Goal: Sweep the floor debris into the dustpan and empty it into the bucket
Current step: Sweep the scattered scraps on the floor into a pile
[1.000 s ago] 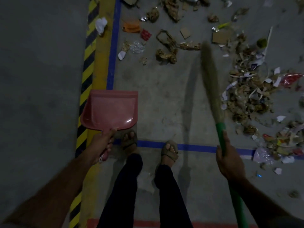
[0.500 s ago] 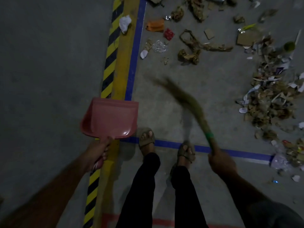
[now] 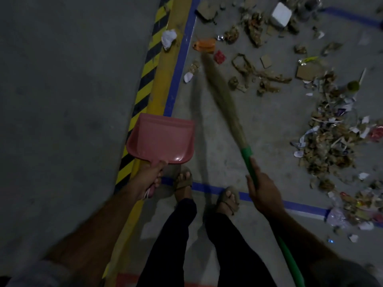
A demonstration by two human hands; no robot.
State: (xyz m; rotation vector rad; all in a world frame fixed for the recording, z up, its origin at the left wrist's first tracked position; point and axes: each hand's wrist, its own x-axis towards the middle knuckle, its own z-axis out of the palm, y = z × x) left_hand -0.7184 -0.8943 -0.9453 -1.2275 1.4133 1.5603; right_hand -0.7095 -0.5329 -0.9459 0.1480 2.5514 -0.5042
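Note:
My left hand (image 3: 150, 180) grips the handle of a pink dustpan (image 3: 162, 138), held off the floor above the yellow stripe, its pan empty. My right hand (image 3: 264, 192) grips the green handle of a grass broom (image 3: 222, 98). The blurred bristles stretch up and to the left, with their tip near an orange piece (image 3: 205, 44). Floor debris of paper, cardboard and wrappers lies in a dense pile (image 3: 331, 139) at the right and in a looser scatter (image 3: 255, 73) further ahead. No bucket is in view.
A black-and-yellow hazard stripe (image 3: 145, 83) and blue tape (image 3: 178, 73) run up the grey floor. More blue tape (image 3: 302, 206) crosses under my sandalled feet (image 3: 183, 179). A crumpled white paper (image 3: 169, 38) lies on the yellow stripe. A white block (image 3: 281, 14) sits at the top.
The broom swung from pointing straight ahead, down low to the left, and now reaches out toward the orange piece. The view shifted, and the dustpan stayed gripped in my left hand.

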